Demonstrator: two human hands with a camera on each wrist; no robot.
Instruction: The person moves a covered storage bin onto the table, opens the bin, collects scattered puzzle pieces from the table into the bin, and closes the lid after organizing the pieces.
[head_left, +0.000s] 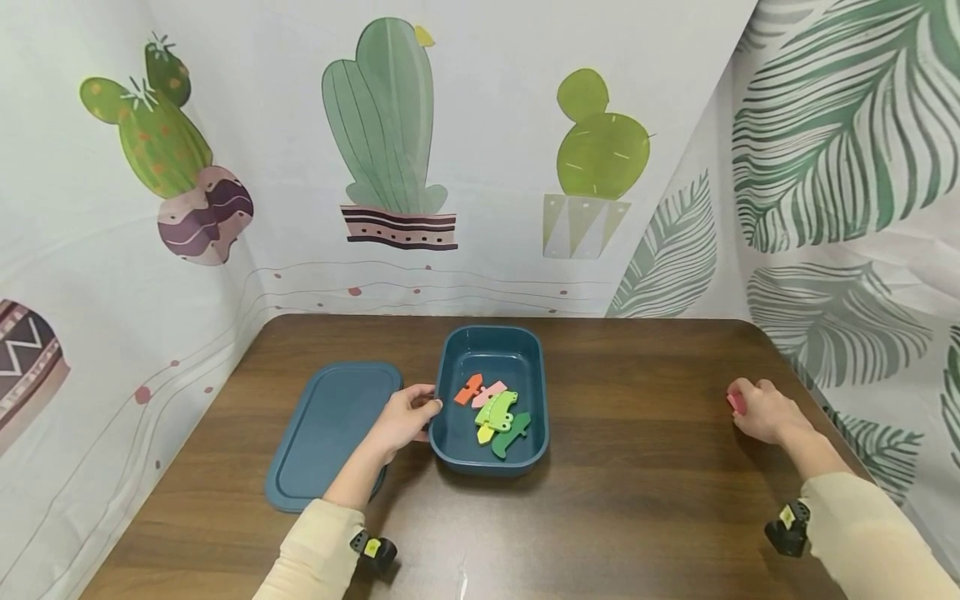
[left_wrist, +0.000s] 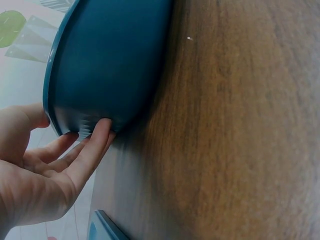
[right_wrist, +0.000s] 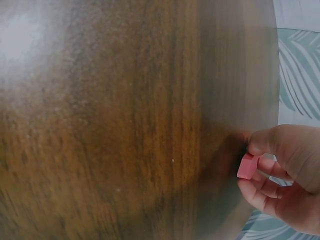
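Observation:
A deep blue-green container point(head_left: 489, 467) stands open on the table, with several colourful flat pieces inside. Among them are a light-green crocodile-shaped piece point(head_left: 495, 412), a dark-green piece point(head_left: 513, 437), an orange piece point(head_left: 469, 388), a pink piece point(head_left: 489, 393) and a yellow tip point(head_left: 485, 434). At the container's left side, my left hand point(head_left: 405, 418) holds it, thumb at the rim and fingers against the outer wall point(left_wrist: 105, 65). Far to the right, my right hand point(head_left: 767, 413) pinches a small pink block point(right_wrist: 246, 167) between thumb and fingers; the hand hides part of it.
The matching blue lid point(head_left: 333, 429) lies flat on the wooden table point(head_left: 637, 500), left of the container and partly behind my left forearm. A cloth point(head_left: 495, 167) printed with cacti and leaves hangs along the table's back and sides.

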